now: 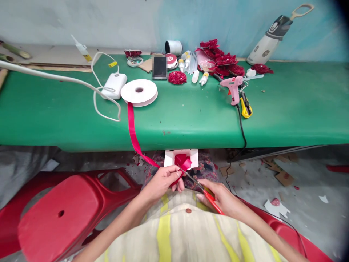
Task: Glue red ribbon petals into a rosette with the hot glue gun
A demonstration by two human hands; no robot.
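My left hand (169, 179) pinches a red ribbon (132, 125) that runs down from a white spool (139, 91) on the green table. In my right hand (218, 193) are scissors (210, 199) with a red handle, and their narrow metal blades reach the ribbon beside my left fingertips. Whether the blades are apart cannot be made out. A short ribbon end (186, 163) sticks out past my left fingers. Just beyond it, a small white box (168, 158) with red pieces inside rests on my lap.
On the green table (174, 123) lie a white power bank (114, 86) with cable, a pink glue gun (233, 89), a yellow cutter knife (246, 106), small bottles (204, 78) and dark-red decorations (223, 62). A red stool (60, 214) stands at left; scraps litter the floor.
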